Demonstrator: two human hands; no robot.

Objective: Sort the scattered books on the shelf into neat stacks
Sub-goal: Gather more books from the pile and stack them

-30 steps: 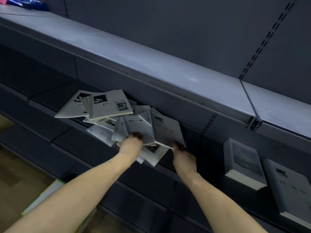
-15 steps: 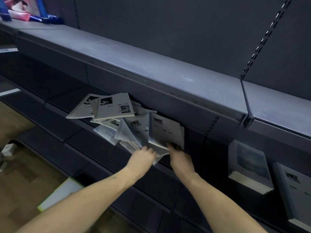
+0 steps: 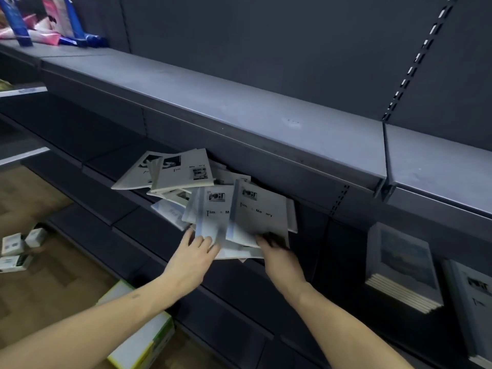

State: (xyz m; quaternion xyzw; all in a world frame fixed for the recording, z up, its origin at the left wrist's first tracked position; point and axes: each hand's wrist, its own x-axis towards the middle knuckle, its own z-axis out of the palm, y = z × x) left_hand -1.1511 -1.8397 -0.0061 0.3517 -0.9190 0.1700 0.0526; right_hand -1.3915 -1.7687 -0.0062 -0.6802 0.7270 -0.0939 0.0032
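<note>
Both hands: at the front edge of the shelf, working the scattered books.
Left hand: mine, knuckles up, fingers curled onto the near edge of a tilted book; I cannot tell whether the thumb is under it.
Right hand: fingers tucked beneath the raised book, thumb side on its lower edge, gripping it.
Raised book: pale cover, small dark picture up top, printed title across the middle, tipped up toward me and overlapping the tilted book beside it.
Scattered books: a loose fan of pale covers, some flat, some askew, spreading left along the shelf and partly tucked below the upper shelf.
Neat stack: grey-blue covers, squared up, well apart to the right on the same level.
Second stack: just beside it, cut off by the frame edge.
Upper shelf: bare grey top, with bright packets at its far left end.
Floor: wood pattern, small boxes lying on it, a green-and-white carton below my left forearm.
</note>
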